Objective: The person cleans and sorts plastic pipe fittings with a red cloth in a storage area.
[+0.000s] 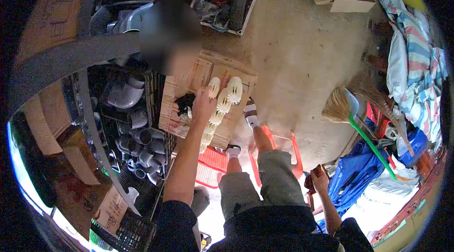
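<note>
My left hand (pixel 203 106) reaches over a flat cardboard box (pixel 242 73), its fingers closed on a cream slotted plastic piece with a toothed edge (pixel 214 86). Right beside it, a row of similar cream toothed pieces (pixel 223 102) runs down the cardboard toward me, the nearer ones partly behind my hand and forearm. A dark opening (pixel 185 105) shows in the cardboard left of my hand. Out at the right, low by the blue bags, my right hand (pixel 320 182) is closed around a small reddish-brown object that I cannot tell the kind of.
Another person's blurred head (pixel 170 36) is just beyond the box. Crates of grey pipe fittings (pixel 142 145) line the left. A red plastic stool (pixel 296 155) stands by my legs. Brooms (pixel 338 105), a blue tarp (pixel 350 176) and striped sacks (pixel 416 62) lie at right.
</note>
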A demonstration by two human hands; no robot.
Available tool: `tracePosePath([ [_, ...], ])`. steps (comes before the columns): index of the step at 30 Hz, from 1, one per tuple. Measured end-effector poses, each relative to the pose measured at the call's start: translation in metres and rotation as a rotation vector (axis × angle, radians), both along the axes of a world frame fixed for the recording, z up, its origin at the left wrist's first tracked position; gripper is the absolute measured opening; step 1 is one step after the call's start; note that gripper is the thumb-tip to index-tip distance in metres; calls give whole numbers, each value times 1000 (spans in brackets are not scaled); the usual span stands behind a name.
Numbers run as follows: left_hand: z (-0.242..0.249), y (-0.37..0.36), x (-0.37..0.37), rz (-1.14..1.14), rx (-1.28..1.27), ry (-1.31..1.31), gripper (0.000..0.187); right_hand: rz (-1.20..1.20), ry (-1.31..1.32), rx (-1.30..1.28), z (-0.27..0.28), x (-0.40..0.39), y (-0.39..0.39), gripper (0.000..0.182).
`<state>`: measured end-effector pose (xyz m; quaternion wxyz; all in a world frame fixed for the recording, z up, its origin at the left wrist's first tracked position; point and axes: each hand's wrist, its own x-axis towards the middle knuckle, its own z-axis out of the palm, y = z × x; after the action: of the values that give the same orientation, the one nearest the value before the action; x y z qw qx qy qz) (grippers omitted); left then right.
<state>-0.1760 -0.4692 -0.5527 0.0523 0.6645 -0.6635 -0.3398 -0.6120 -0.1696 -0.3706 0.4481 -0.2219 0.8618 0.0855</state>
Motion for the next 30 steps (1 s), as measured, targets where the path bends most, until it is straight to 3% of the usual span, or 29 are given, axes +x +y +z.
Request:
tracePosePath([
  [1,1,3,2,16,-14,12,45,51,0,-63,-5,-3,2,34],
  [2,3,5,4,32,-29,24,47,-166,-77,-84,-8,-5,6,33],
  [5,15,20,20,130,-141,65,44,-7,-30,-108,-42,-24,23,33],
  [8,48,51,36,418,-40,233,38,-222,-184,-233,-48,-23,10,28],
  [10,37,102,70,482,27,255,32,-380,-320,-308,-58,-22,-2,21],
  [12,95,141,70,702,209,278,31,-646,-563,-285,-52,-18,-24,25],
  [15,117,233,89,582,91,207,28,-791,-830,-264,-13,0,-85,36],
  [16,119,274,94,779,173,361,21,-814,-914,-249,-1,5,-94,40],
  [17,113,324,100,968,252,527,15,-814,-967,-291,-3,5,-97,42],
  [18,92,385,112,844,115,480,13,-811,-1023,-333,-12,4,-100,45],
  [20,113,449,111,561,-71,392,19,-748,-1158,-443,-3,19,-119,51],
  [21,144,465,107,898,332,524,20,-749,-1178,-473,20,34,-130,51],
  [22,136,503,106,864,101,735,23,-739,-1204,-500,46,54,-144,51],
  [23,181,502,100,1098,307,895,28,-724,-1232,-520,62,72,-158,51],
  [25,201,535,92,1052,113,872,32,-703,-1371,-475,70,99,-171,49],
  [28,228,561,97,1257,-34,1310,33,-563,-1508,-427,85,153,-189,50],
  [30,287,545,86,1303,-196,854,33,-480,-1583,-385,101,200,-189,51],
])
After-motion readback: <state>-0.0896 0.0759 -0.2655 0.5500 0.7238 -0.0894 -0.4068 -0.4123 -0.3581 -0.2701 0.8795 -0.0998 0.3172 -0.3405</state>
